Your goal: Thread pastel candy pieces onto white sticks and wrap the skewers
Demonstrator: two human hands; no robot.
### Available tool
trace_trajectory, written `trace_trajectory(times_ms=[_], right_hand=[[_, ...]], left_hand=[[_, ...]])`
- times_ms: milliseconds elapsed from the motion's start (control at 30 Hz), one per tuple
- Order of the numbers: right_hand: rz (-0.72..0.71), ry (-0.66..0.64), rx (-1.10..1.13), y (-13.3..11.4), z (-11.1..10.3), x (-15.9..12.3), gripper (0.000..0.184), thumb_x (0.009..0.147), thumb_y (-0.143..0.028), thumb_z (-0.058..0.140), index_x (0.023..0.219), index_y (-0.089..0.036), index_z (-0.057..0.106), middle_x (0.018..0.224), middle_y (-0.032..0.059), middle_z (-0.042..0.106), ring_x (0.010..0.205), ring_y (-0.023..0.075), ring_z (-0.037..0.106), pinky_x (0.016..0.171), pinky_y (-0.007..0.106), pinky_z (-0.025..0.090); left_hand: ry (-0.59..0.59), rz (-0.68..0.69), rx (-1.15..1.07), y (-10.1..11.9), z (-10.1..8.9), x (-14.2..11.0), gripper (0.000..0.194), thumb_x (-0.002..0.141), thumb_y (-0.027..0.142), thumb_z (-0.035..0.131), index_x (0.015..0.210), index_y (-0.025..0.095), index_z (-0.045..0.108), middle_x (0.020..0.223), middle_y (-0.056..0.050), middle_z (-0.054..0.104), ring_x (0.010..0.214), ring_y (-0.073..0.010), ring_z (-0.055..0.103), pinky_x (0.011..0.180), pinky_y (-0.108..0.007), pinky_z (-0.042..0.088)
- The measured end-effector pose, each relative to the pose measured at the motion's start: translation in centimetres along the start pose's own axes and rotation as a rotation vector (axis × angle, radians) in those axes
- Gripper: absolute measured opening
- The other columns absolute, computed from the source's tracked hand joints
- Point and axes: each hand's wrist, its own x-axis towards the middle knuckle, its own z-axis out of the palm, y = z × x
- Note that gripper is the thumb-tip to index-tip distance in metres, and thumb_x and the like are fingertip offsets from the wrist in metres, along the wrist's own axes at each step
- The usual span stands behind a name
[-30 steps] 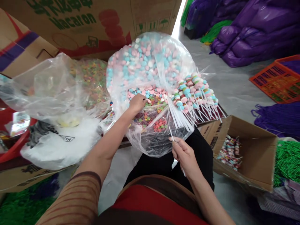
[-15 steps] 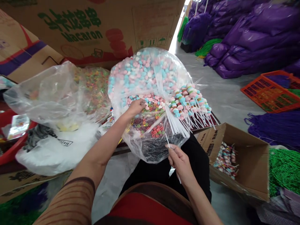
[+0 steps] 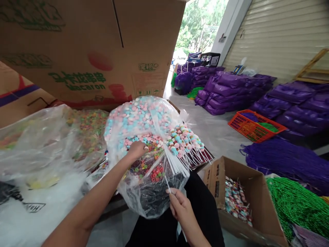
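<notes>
**While L hand [image 3: 136, 150] sits in the candy, R hand [image 3: 180, 204] has 1 white stick [image 3: 168, 184]**

Where the loose pastel candies [image 3: 151, 139] meet the ring candies [image 3: 156, 174], L hand is down w/ fingers curled, palm facing down – can't tell if it has a pc pinched, as the fingertips are mostly hidden. R hand is nearer the body, just above the black trousers [image 3: 205, 206]; its grip is narrow, thumb & fingers closed round the bare stick, which stands tilted, upper tip pointing toward the ring candies, lower end showing below the hand.

Behind L hand: big clear bag of pink, blue & white candies [image 3: 141, 115]. To its right, a bundle of white sticks [image 3: 174, 163] fans out toward R hand, w/ a pile of candy skewers [image 3: 183, 139] just beside. Clear plastic [image 3: 132, 202] spreads in front, over something dark, contents unclear.

Far left, another plastic bag w/ colored rings [image 3: 94, 130]. Open cardboard box [image 3: 262, 202] at right holds wrapped skewers [image 3: 236, 200]. Past it: green strands [image 3: 298, 202], purple strands [image 3: 282, 163], orange crate [image 3: 240, 127] & stacked purple sacks [image 3: 223, 91]. Large printed carton [image 3: 84, 37] stands behind the candy.
</notes>
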Motion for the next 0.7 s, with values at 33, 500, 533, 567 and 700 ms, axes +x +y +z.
trace_trajectory(times_ms=[33,500,533,567,700], right_hand=[[-0.003,0.002,-0.002,0.1,0.0,0.0,0.067,0.075,-0.083,0.073,0.096,-0.019,0.071,0.046,-0.0112,0.030,0.042,0.0072,0.023,0.045,0.024,0.010],[-0.149,-0.001,-0.224,-5.7,0.0,-1.2,0.059,0.091,-0.052,0.066,0.135,-0.013,0.072,0.053,-0.0066,0.046,0.049,0.0113,0.040,0.050,0.026,0.034],[-0.170,-0.018,-0.261,-6.0,0.2,-1.3,0.055,0.093,-0.049,0.064,0.134,-0.014,0.074,0.053,-0.0064,0.046,0.049,0.0116,0.040,0.051,0.027,0.036],[-0.192,-0.026,-0.299,-6.1,0.5,-1.3,0.052,0.094,-0.047,0.063,0.132,-0.015,0.075,0.053,-0.0061,0.046,0.049,0.0118,0.041,0.052,0.027,0.038],[-0.267,0.007,-0.422,-6.0,0.9,-1.3,0.045,0.096,-0.043,0.058,0.127,-0.018,0.079,0.055,-0.0045,0.049,0.050,0.0123,0.045,0.053,0.027,0.042]], left_hand=[[0.014,0.009,-0.014,0.2,0.1,-0.2,0.013,0.083,0.026,0.065,0.086,0.021,0.077,0.100,-0.013,0.079,0.108,-0.0330,0.069,0.094,-0.038,0.049],[-0.085,-0.178,-1.783,4.9,0.6,-9.4,0.045,0.052,0.033,0.098,0.086,0.014,0.075,0.082,-0.003,0.077,0.067,-0.0100,0.066,0.064,-0.023,0.052],[-0.084,-0.204,-1.854,5.8,1.0,-10.2,0.045,0.049,0.031,0.100,0.082,0.014,0.075,0.079,-0.002,0.077,0.067,-0.0097,0.067,0.064,-0.022,0.052],[-0.065,-0.227,-1.907,6.5,1.4,-10.8,0.045,0.047,0.030,0.102,0.080,0.014,0.075,0.078,-0.001,0.077,0.067,-0.0097,0.068,0.065,-0.022,0.053],[0.021,-0.244,-1.984,7.9,2.6,-12.2,0.050,0.043,0.034,0.105,0.080,0.016,0.076,0.078,0.001,0.078,0.068,-0.0106,0.071,0.064,-0.021,0.056]])
